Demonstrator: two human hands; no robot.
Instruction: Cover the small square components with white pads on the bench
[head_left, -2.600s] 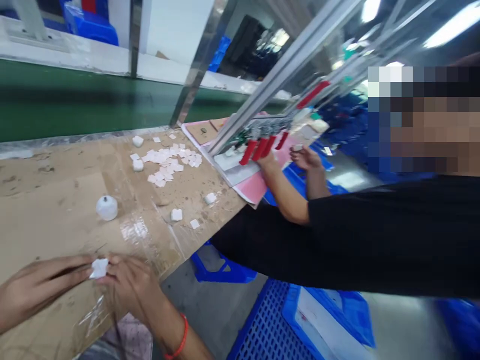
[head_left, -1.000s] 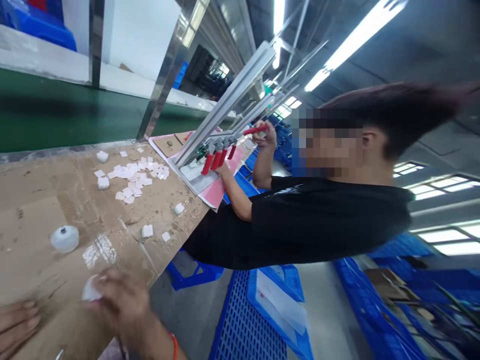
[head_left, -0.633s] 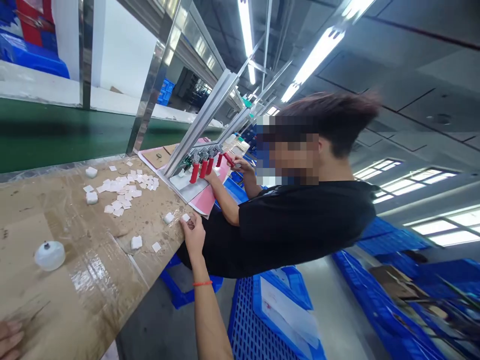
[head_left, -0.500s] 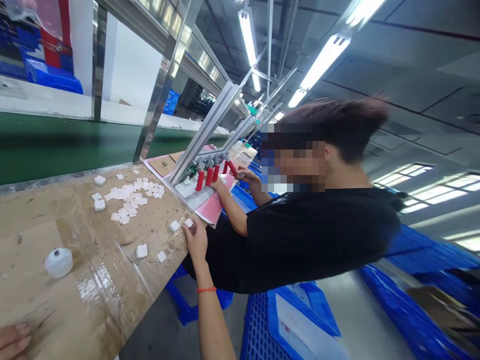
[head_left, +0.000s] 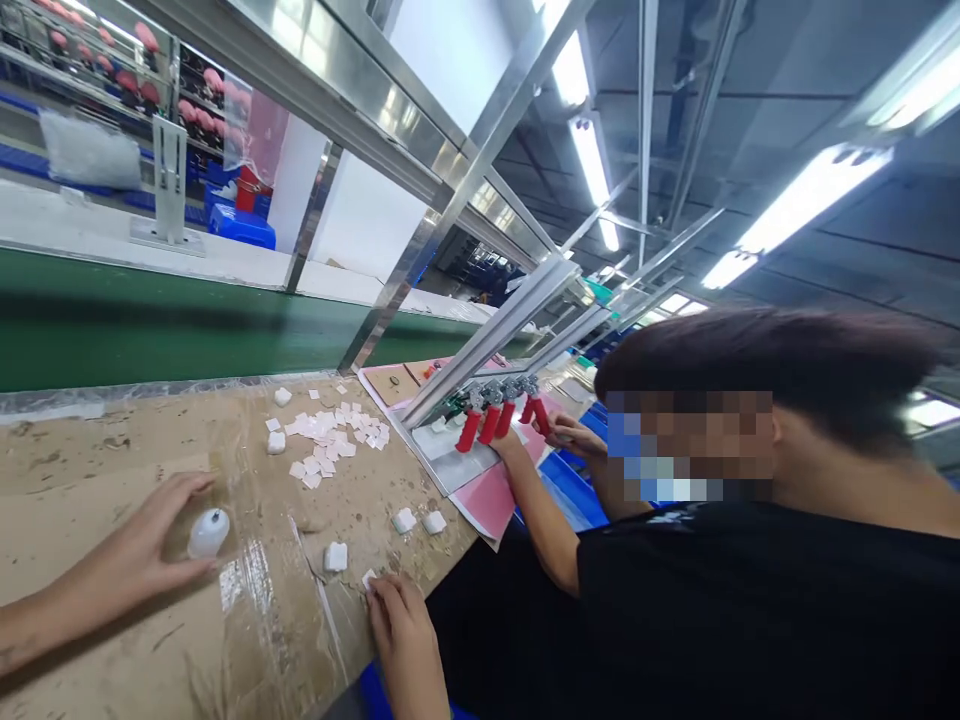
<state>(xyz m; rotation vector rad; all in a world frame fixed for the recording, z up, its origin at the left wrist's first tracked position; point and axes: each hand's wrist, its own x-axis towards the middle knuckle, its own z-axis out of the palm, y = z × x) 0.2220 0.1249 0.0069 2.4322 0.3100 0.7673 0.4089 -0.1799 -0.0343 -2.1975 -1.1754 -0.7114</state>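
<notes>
My left hand [head_left: 124,540] lies spread on the cardboard-covered table [head_left: 112,440], fingers and thumb apart on either side of a translucent white plastic bulb [head_left: 208,533] with a dark nub. I cannot tell whether it touches the bulb. My right hand [head_left: 401,635] is at the table's front edge, its fingertips on a small white square [head_left: 368,580]. Close to that hand sit white foam blocks [head_left: 336,556], and farther back lies a heap of flat white squares [head_left: 330,440].
Across the table, a co-worker in a black shirt [head_left: 750,610] works at a metal jig with red-handled clamps [head_left: 487,420] on a pink sheet [head_left: 487,500]. Aluminium frame bars rise above it. A green conveyor belt [head_left: 150,330] runs behind the table; blue crates [head_left: 570,490] stand beyond.
The view has swung, showing more of the room at upper left. My left hand has come in from the lower left to the bulb. My right hand has shifted to the small square.
</notes>
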